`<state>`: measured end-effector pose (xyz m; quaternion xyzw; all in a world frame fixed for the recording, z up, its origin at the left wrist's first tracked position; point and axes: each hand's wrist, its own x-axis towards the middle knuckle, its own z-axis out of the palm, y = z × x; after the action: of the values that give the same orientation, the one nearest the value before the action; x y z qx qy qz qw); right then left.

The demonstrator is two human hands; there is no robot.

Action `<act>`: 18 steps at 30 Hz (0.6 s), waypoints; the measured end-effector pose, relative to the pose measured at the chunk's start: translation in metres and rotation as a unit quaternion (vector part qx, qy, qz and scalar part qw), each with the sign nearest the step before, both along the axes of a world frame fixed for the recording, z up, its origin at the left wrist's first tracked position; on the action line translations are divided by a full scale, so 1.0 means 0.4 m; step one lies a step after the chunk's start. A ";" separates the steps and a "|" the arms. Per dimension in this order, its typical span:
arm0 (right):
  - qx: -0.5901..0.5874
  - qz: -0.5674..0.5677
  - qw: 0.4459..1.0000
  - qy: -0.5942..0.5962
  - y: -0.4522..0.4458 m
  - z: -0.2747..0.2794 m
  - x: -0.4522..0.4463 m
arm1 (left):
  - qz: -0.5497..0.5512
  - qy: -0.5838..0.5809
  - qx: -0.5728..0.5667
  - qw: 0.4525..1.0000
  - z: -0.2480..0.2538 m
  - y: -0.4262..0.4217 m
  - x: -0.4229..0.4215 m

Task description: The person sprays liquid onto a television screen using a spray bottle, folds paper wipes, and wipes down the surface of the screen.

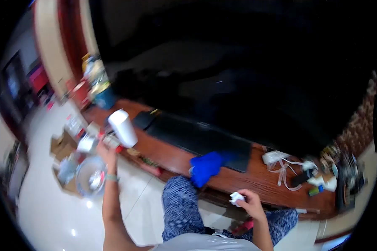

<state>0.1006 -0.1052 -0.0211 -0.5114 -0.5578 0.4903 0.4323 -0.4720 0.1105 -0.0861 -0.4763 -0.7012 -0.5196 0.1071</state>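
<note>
"While the right hand (252, 203) pinched a crumpled tissue (236, 199) between nearly closed fingers, where was the left hand (107, 153)?"

"Near the white cylinder (122, 128), at the left of the table (167, 154); blur hid its grip."

"And the surface?"

"Reddish wood, with a blue cloth (206, 168) at its front edge and white cords (283, 171) to the right. A black screen (238, 79) rose behind; a bin (79, 175) stood left on pale floor (42, 167)."

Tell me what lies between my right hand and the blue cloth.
The head view shows the crumpled white piece in the right hand, then a bare stretch of wooden top before the blue cloth.
</note>
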 end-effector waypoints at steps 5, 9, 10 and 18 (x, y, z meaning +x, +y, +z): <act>0.077 -0.066 0.992 0.076 -0.007 0.050 0.055 | -0.331 -0.220 0.137 0.907 0.151 -0.103 0.384; 0.183 -0.188 0.964 0.043 -0.004 0.141 0.180 | -0.554 -0.199 0.019 0.808 0.269 -0.199 0.693; 0.216 -0.226 0.950 -0.009 0.004 0.160 0.220 | -0.598 -0.251 -0.050 0.759 0.287 -0.221 0.764; 0.425 -0.417 0.802 -0.050 0.051 0.494 0.503 | -0.685 -0.504 -0.293 0.437 0.160 -0.155 1.134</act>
<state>0.3019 -0.0849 0.1767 -0.4836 -0.4637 -0.0495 0.7407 -0.0183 0.0486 -0.0222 -0.4583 -0.1864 -0.3352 -0.8018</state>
